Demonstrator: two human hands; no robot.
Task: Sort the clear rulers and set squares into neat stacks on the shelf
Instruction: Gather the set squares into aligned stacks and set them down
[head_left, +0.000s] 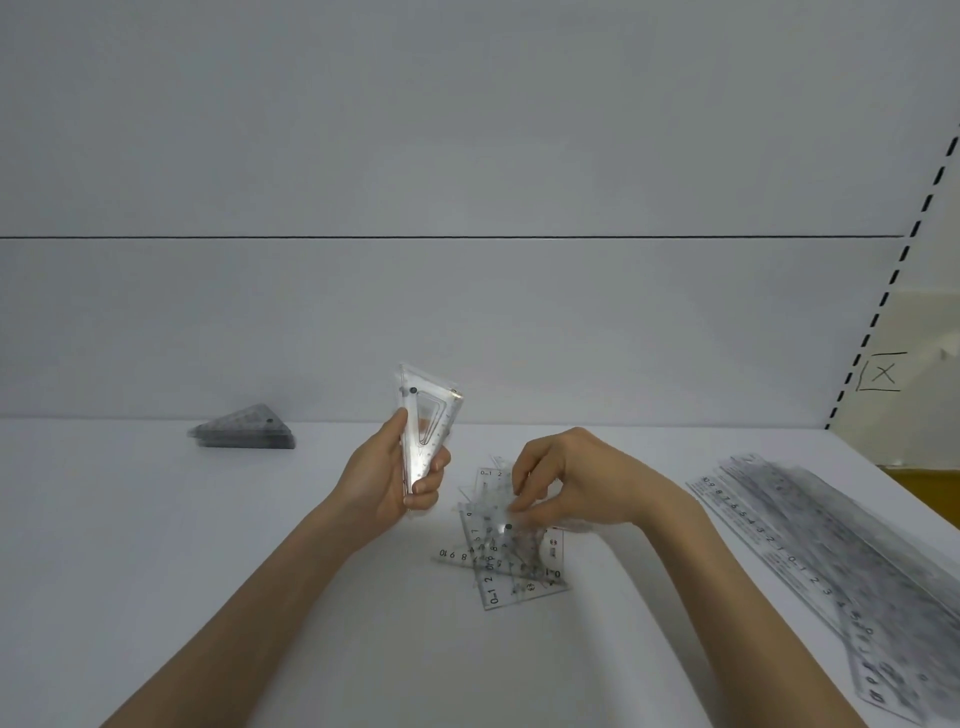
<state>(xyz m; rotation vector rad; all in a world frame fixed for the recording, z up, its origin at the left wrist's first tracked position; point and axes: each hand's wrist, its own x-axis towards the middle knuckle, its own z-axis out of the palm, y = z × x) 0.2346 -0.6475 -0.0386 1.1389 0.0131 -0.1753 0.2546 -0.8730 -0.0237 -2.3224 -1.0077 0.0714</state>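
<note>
Nearest the camera, the person's right hand (566, 483) is down over the loose pile (506, 556) of clear set squares in the middle of the shelf (156, 545). Its fingers are curled and its tips are on the top piece. Blur hides whether thumb and finger have actually closed on an edge.

These pieces look thin, light and stiff, and probably slick face to face, lying criss-crossed and flat on the board. Lifting one likely means catching a corner or an overhanging edge with a fingertip, then pinching across the thickness. Pressing on the flat would probably just make it skate.

To the right, the ruler stack (831, 551) lies in a long diagonal band reaching toward the front edge, well apart from the pile.

A little further back, the left hand (395, 478) holds the held set squares (427, 421) upright off the surface. The thumb is on one long edge and the fingers are wrapped round the narrow lower end, so it grips by the edges. That looks like a sound hold for squaring the bundle.

Far left, near the back, the set-square stack (244, 435) sits neatly. It is probably where the bundle belongs.

The shelf itself is smooth, matt white and flat, with little to stop plastic sliding. Behind it rises a plain pale back panel (467, 322) crossed by one dark seam. At the right are a slotted upright (893, 275) and a hand-drawn boxed X (883, 373).
</note>
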